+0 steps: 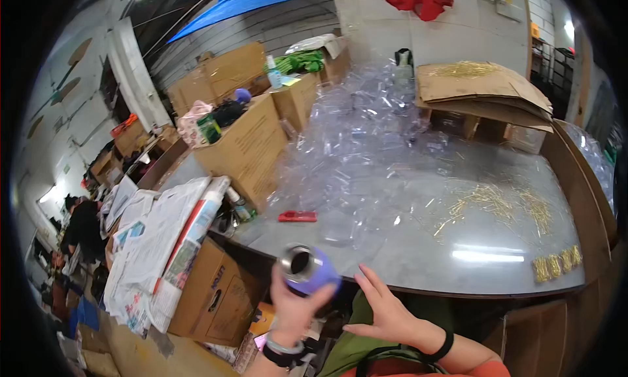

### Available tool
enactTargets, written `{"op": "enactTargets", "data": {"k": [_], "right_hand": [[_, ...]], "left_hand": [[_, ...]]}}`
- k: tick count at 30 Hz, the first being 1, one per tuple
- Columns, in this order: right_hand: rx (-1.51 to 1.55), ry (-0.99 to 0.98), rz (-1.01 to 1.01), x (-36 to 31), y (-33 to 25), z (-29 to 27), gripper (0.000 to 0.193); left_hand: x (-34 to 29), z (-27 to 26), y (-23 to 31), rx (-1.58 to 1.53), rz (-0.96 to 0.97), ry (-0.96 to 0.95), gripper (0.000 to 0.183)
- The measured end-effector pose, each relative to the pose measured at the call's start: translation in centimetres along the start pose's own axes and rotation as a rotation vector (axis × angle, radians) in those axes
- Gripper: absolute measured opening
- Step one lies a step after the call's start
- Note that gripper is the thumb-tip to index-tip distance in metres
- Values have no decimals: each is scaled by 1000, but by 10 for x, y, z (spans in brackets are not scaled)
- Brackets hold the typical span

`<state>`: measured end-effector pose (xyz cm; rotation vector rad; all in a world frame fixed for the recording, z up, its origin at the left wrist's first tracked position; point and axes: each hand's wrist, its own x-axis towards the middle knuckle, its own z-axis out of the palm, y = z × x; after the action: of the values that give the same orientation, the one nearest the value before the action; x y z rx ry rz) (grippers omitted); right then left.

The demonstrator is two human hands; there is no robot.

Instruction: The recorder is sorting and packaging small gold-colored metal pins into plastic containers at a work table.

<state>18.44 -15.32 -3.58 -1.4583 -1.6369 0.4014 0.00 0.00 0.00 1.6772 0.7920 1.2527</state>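
My left hand [292,317] is wrapped round a purple metal bottle [322,271] just off the near edge of the table. The bottle is tilted, and its uncapped mouth shows a steel inside. To the right, my right hand [391,317] is apart from the bottle, fingers stretched out and nothing in them. Both hands are in front of the grey tabletop [405,266]. A small red plastic object [297,216] lies on the table beyond the bottle.
Clear plastic packaging [360,141] is heaped across the table. Loose gold strips [490,203] and several tied gold bundles [556,264] lie to the right. Cardboard boxes [245,154] line the left side, with newspapers [157,239] on a nearer carton. A person [85,223] is far left.
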Motion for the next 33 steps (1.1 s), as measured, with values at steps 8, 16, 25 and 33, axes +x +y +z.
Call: {"op": "enactTargets", "data": {"k": [8, 16, 25, 33], "right_hand": [[-400, 20, 222, -30, 64, -135, 72], [-543, -1, 560, 33, 150, -211, 71], [-726, -301, 743, 77, 201, -205, 99], [-748, -337, 417, 6, 154, -160, 90]], "left_hand": [[104, -38, -89, -5, -46, 149, 79], [131, -30, -123, -19, -110, 189, 84], [140, -25, -127, -7, -119, 114, 84], [41, 19, -64, 635, 311, 119, 80]]}}
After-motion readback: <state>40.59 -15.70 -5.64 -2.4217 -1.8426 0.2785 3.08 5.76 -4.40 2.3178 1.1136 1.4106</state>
